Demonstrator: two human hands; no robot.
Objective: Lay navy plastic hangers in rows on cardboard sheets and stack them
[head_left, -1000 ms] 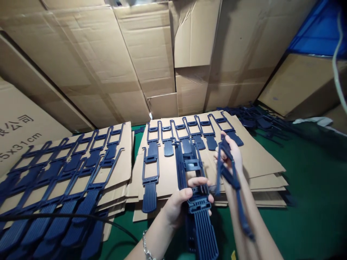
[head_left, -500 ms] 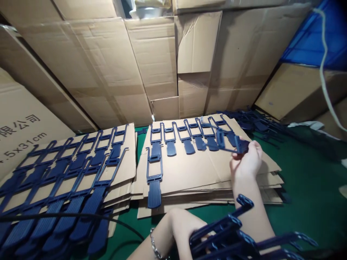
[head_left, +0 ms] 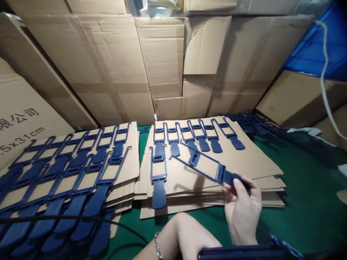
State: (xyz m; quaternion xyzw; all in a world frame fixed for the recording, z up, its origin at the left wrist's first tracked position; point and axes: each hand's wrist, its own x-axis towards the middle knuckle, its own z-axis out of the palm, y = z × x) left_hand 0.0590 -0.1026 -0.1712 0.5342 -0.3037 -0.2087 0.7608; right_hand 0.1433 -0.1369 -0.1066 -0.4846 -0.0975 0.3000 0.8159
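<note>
Taped cardboard boxes (head_left: 108, 57) stand in a wall behind the work surface, and their contents cannot be seen; a printed carton (head_left: 21, 112) leans in at the far left, and a blue crate-like object (head_left: 311, 50) rests on a box at the upper right, its inside also hidden. Two stacks of flat cardboard lie on the green tabletop (head_left: 303, 180). The left stack (head_left: 132, 159) bears two overlapping rows of dark-blue plastic brackets (head_left: 92, 213), each with a ribbed foot and a frame ending in hooked prongs. The right stack (head_left: 255, 162) bears a back row of six brackets and one more in front at its left side. A loose heap of dark-blue parts (head_left: 262, 128) lies beyond its right edge. The right hand (head_left: 242, 209) is closed in a pinch on the ribbed foot of the held bracket (head_left: 221, 173), thumb on top, the frame slanting up to the left over the right stack. The left hand (head_left: 195, 238), below a silver chain bracelet (head_left: 157, 245), touches a dark-blue piece (head_left: 238, 253) at the bottom edge; its fingers are hidden, so how far it is closed cannot be told.
</note>
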